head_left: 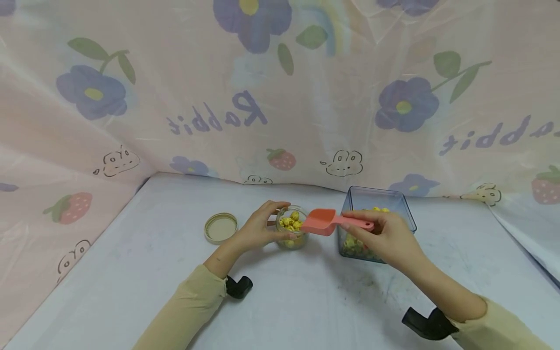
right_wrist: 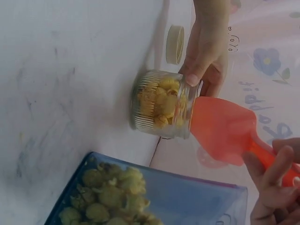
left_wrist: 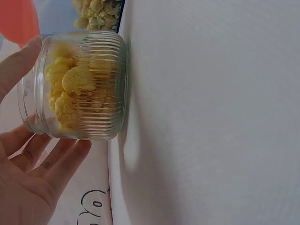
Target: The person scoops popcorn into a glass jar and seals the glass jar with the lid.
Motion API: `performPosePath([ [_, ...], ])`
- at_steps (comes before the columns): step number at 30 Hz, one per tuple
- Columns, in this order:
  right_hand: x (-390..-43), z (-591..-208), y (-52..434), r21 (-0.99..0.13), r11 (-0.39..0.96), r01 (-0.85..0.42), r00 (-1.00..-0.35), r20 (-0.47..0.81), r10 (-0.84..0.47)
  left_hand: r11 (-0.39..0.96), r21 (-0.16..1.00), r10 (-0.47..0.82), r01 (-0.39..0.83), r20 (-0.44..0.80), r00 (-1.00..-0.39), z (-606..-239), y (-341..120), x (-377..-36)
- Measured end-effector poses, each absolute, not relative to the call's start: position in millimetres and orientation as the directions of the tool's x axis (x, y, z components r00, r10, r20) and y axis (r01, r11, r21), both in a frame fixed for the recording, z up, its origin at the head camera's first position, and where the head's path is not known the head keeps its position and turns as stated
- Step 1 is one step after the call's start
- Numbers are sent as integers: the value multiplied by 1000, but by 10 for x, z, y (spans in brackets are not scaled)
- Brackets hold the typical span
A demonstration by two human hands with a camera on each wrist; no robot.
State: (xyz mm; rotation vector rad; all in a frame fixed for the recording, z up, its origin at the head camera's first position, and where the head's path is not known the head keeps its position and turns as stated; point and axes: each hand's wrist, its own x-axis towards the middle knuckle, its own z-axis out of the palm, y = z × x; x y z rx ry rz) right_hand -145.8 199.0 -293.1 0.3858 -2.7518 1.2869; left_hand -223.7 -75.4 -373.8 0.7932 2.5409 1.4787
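Left hand (head_left: 258, 228) cups the ribbed glass jar (head_left: 292, 227) at table centre, steadying it; right hand (head_left: 385, 236), at its 3 o'clock, pinches the coral scoop (head_left: 325, 221), bowl at the jar mouth; scoop contents hidden; blue bin (head_left: 376, 223) partly covered; lid (head_left: 220, 227) at 9 o'clock.

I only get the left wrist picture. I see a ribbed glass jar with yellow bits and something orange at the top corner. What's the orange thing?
Observer: It's a scoop, held by the handle in the right hand, its mouth at the jar rim.
Operator: Where do the yellow bits come from?
Observer: A clear square container beside the jar, on the right, holds more of them.
Operator: Does the jar have a lid?
Observer: A round lid lies on the table left of the left hand, apart from the jar.
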Motion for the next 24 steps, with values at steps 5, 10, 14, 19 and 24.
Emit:
performPosePath([
  [5,-1439,-2941,2020,-736,629,-249,-968,170,-185,390,835,489,389,170,-856,-3731,-756,-2233],
  [10,-1425,-2960,2039,-746,625,-229,-972,147,-181,395,834,489,386,165,-857,-3723,-760,-2229],
  [14,-1420,-2984,2060,-752,619,-227,-972,136,-191,394,833,489,387,167,-856,-3717,-763,-2223],
  [19,-1396,-3052,2102,-717,653,-243,-969,146,-201,393,834,490,387,166,-855,-3709,-759,-2221],
  [24,-1346,-3146,2126,-676,672,-304,-953,202,-227,393,836,487,383,165,-858,-3704,-755,-2215],
])
